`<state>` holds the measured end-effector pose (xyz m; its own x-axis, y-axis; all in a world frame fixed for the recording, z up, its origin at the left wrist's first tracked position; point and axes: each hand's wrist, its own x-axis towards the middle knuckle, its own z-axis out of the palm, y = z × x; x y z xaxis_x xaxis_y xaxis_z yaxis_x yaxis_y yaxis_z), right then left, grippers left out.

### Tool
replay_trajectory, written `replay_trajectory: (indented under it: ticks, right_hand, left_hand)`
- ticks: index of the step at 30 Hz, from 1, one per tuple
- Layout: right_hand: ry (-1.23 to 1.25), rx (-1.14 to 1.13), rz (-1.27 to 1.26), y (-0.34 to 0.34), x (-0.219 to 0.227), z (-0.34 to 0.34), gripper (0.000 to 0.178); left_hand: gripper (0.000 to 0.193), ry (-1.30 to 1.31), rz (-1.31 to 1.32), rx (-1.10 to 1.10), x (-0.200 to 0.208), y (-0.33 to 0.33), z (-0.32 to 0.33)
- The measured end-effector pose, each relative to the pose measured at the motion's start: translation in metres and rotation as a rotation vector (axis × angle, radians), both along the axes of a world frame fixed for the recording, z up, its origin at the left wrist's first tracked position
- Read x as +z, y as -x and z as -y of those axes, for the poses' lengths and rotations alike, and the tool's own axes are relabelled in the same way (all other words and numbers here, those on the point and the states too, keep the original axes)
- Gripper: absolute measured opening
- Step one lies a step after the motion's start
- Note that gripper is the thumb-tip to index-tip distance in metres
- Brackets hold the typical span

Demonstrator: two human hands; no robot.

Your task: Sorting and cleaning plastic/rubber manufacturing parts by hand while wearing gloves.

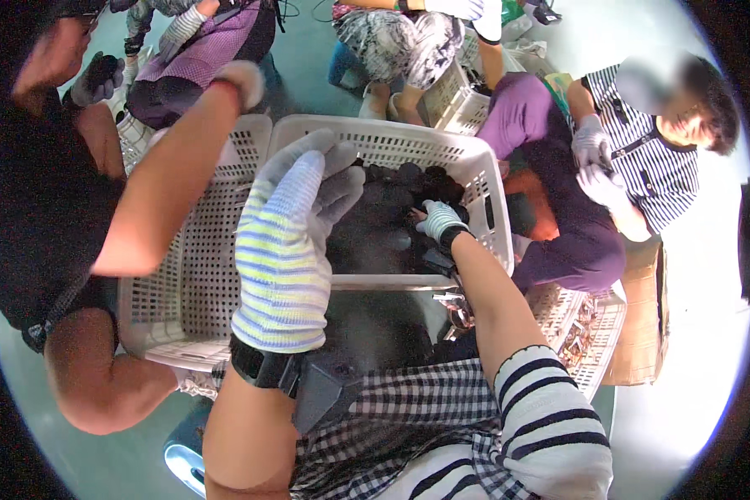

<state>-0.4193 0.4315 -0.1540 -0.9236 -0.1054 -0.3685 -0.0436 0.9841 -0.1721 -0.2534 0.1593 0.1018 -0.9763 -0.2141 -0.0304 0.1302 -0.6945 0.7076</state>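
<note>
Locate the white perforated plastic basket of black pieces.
In the head view, the white perforated plastic basket sits at centre, right of another white basket, with the right hand among the black pieces.

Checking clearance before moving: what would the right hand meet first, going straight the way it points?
Most likely the dark pieces in the white basket, just ahead of the right hand; depth is unclear, so they may touch.

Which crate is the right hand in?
The middle white crate: the right hand is at the dark pieces inside. The left crate and the lower-right crate, holding coppery pieces, sit apart from it.
</note>
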Motion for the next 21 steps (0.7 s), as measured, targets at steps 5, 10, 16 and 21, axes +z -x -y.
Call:
replay_trajectory:
  ticks: [5,10,16,21]
  right_hand:
    - [-0.178,0.111,0.145,0.002,-0.027,-0.003,0.055]
    - [-0.129,0.035,0.077,0.018,-0.042,-0.042,0.042]
    - [0.327,-0.206,-0.363,-0.007,0.051,-0.010,0.033]
    - [1.063,-0.138,-0.494,-0.052,0.185,0.028,0.019]
  left_hand:
    - [0.023,-0.001,0.031,0.032,-0.005,-0.005,0.003]
    - [0.026,0.052,0.009,-0.017,-0.008,0.006,-0.007]
    - [0.025,0.027,-0.019,-0.036,-0.026,0.021,-0.010]
    - [0.039,0.004,0.212,-0.182,-0.023,0.028,-0.040]
